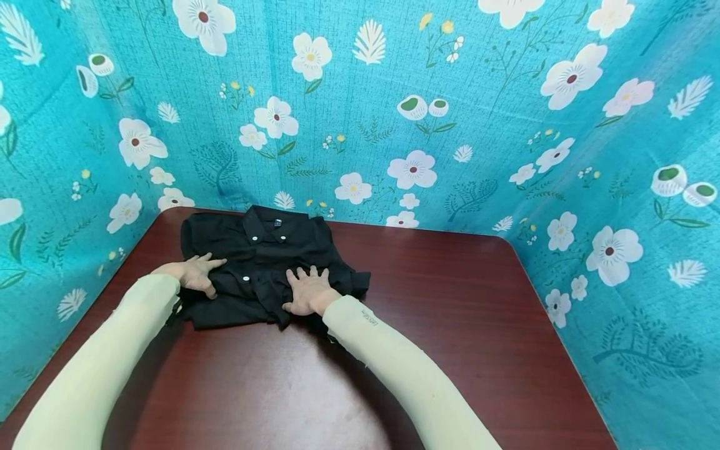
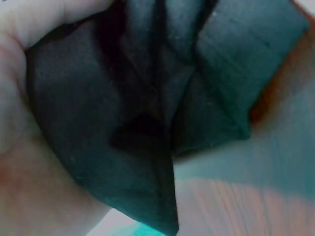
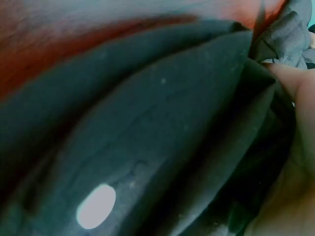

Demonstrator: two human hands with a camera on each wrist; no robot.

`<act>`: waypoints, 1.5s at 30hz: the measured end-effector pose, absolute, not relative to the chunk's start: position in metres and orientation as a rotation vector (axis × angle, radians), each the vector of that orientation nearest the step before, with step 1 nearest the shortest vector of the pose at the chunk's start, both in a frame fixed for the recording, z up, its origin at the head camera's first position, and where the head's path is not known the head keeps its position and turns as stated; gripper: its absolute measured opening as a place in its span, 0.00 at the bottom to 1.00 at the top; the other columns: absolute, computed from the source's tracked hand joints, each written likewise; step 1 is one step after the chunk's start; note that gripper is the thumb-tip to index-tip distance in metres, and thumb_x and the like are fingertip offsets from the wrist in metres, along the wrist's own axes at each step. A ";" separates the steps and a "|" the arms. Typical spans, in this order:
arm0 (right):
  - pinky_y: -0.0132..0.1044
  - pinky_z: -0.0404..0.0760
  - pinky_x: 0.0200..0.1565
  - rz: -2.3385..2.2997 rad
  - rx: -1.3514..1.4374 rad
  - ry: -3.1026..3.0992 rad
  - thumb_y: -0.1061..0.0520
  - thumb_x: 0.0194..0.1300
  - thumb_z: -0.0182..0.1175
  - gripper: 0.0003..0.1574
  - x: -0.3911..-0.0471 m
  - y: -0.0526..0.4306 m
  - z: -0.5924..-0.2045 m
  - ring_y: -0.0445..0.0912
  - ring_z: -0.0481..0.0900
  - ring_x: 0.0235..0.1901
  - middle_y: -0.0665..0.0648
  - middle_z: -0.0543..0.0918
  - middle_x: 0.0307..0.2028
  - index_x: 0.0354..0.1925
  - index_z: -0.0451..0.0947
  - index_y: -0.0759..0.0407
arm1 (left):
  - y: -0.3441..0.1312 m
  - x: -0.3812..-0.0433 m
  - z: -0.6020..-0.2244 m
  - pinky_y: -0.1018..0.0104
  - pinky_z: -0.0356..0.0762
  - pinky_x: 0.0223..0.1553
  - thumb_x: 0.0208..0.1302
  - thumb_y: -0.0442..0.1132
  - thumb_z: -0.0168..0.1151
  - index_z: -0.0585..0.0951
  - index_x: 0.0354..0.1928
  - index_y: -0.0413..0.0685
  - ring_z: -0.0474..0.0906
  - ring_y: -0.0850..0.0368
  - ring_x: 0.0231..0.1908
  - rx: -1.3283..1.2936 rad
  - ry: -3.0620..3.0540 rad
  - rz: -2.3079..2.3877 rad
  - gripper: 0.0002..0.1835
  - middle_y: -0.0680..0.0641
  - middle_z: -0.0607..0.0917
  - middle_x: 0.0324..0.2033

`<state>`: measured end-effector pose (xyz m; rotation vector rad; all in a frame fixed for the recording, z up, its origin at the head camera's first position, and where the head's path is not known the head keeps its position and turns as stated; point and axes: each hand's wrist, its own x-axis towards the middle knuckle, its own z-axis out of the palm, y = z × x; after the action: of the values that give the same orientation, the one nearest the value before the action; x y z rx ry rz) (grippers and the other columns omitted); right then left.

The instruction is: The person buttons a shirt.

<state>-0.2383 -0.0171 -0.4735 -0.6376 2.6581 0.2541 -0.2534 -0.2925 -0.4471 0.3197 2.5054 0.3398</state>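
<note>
Shirt (image 1: 264, 259), black and button-fronted, lies at about 11 o'clock on the table (image 1: 450, 300), its collar (image 1: 259, 226) towards 12. We judge the arranging of it part done: the collar end is laid front up and fairly flat, whereas the cloth from its 4 round to its 7 o'clock is rumpled, overlapped in places and, in our view, yet to be straightened. We find the left hand (image 1: 197, 273) at the shirt's 9 o'clock, fingers spread on the cloth; the right hand (image 1: 309, 292) is at its 4 o'clock, palm down, fingers likewise spread. We see neither grasping cloth, though the wrist views are blurred. A floral curtain (image 1: 337, 112) hangs just beyond the collar, leaving little room there, and flanks the table at 9 and 3. We note that the right hand and its cream sleeve (image 1: 399, 362) hide part of the lower edge.
</note>
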 end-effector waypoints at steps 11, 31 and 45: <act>0.57 0.48 0.65 0.275 -0.644 2.659 0.26 0.63 0.44 0.51 -0.233 -0.006 -0.475 0.55 0.44 0.71 0.50 0.47 0.73 0.75 0.38 0.40 | -0.283 -0.251 -0.450 0.30 0.48 0.58 0.44 0.49 0.71 0.53 0.70 0.35 0.40 0.20 0.63 0.300 2.511 0.311 0.55 0.20 0.46 0.66; 0.58 0.51 0.64 0.321 -0.670 2.653 0.25 0.63 0.43 0.51 -0.221 0.018 -0.477 0.56 0.46 0.71 0.50 0.47 0.73 0.75 0.39 0.41 | -0.257 -0.241 -0.447 0.32 0.35 0.61 0.42 0.56 0.72 0.63 0.68 0.39 0.39 0.24 0.65 0.418 2.612 0.071 0.52 0.24 0.58 0.64; 0.60 0.52 0.63 0.335 -0.685 2.653 0.24 0.62 0.43 0.52 -0.214 0.058 -0.478 0.57 0.47 0.70 0.52 0.48 0.73 0.75 0.40 0.43 | -0.224 -0.237 -0.453 0.32 0.42 0.61 0.44 0.56 0.71 0.62 0.68 0.38 0.44 0.24 0.65 0.503 2.599 0.100 0.51 0.25 0.57 0.65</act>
<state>-0.2137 0.0575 -0.4784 -0.6850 2.6533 0.3346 -0.2366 -0.2239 -0.4526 0.5034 2.5991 0.0998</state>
